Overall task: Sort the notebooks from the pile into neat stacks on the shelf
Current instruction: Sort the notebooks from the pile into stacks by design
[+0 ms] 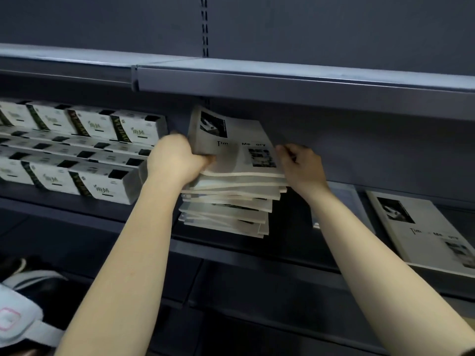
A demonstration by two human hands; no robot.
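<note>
A tall, uneven stack of grey notebooks (pixel 228 201) stands on the dark middle shelf (pixel 257 250). The top notebook (pixel 231 140) reads "Time Memory" and bears two dark photos. My left hand (pixel 177 160) grips the left edge of the upper notebooks, fingers curled under them. My right hand (pixel 300 165) presses against the right edge of the same top notebooks, fingers bent. A single notebook of the same kind (pixel 421 232) lies flat on the shelf to the right, apart from the stack.
White boxes with green stripes (pixel 77 147) fill the shelf left of the stack in rows. An upper shelf (pixel 282 80) hangs close above the stack. A thin grey panel (pixel 339 204) lies between the stack and the single notebook. A person's white shoe (pixel 18 319) is at bottom left.
</note>
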